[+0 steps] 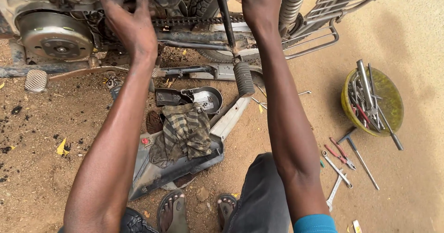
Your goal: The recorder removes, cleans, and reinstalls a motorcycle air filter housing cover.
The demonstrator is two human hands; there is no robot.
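Note:
I squat on sandy ground before a motorcycle's underside. My left hand [129, 22] reaches up into the frame above the drive chain [194, 21], its fingers partly hidden among the engine parts, so I cannot tell what it grips. My right hand [259, 4] goes up past the kick-start lever [230, 34] toward the rear suspension spring [290, 6]; its fingers are out of view at the top edge. The round engine cover [54, 35] sits to the left of my left hand.
A checked rag [185, 130] lies on a removed grey panel [175, 168] near my sandalled feet. A black chain cover [194, 96] lies beyond it. At right stand a yellow bowl of tools [391, 105], loose spanners [336, 170] and red pliers [340, 153].

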